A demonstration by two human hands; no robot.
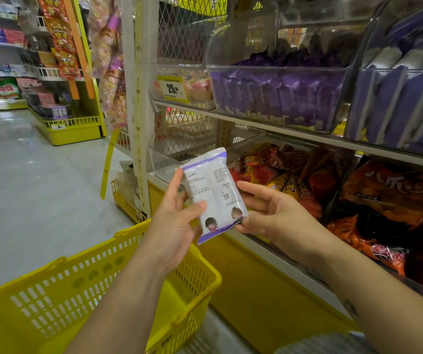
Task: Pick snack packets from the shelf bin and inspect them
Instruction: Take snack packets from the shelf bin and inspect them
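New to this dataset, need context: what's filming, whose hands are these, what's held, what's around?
There is no robot here. A person wears one wide-angle camera on the head, looking forward and down, so this single picture shows their own two bare arms reaching in from the bottom edge.

The left hand and right hand together hold one white snack packet with purple edges. Its small print and two cartoon figures face the camera. The left grips its left side with the thumb across the front. The right pinches the lower right corner.

Ahead is a shop shelf. Its upper level carries clear bins full of purple packets. The level below holds orange and red snack bags. A yellow shopping basket is below the left forearm.
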